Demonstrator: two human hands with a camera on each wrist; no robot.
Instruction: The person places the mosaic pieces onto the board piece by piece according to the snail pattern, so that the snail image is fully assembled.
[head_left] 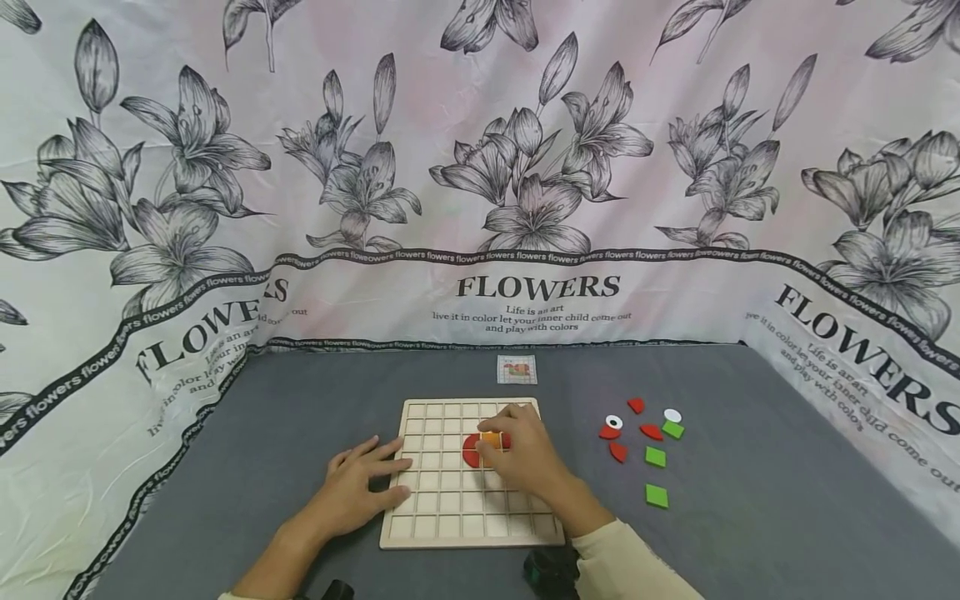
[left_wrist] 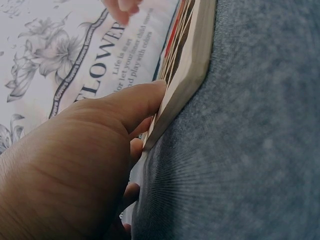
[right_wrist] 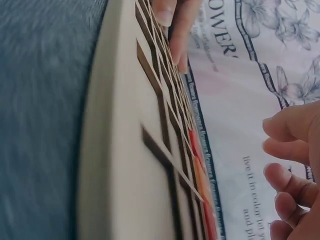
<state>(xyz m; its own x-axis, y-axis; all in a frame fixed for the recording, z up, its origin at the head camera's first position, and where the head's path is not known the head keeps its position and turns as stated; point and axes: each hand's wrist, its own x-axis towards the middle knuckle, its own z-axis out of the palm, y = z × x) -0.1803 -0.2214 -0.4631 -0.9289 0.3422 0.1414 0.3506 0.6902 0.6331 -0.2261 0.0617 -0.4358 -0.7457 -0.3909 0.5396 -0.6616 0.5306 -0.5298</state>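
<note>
At the lower centre of the frame, we see an orange tile (head_left: 491, 438) lying on a gridded wooden board (head_left: 425, 527), beside a red piece (head_left: 471, 451). The right grip (head_left: 527, 450) hovers over it, fingers bent, pinching nothing we can see; the left grip (head_left: 356, 493) rests relaxed at the board's left rim. We judge the tile light, stiff and perhaps slick, best pinched by opposite edges.
</note>
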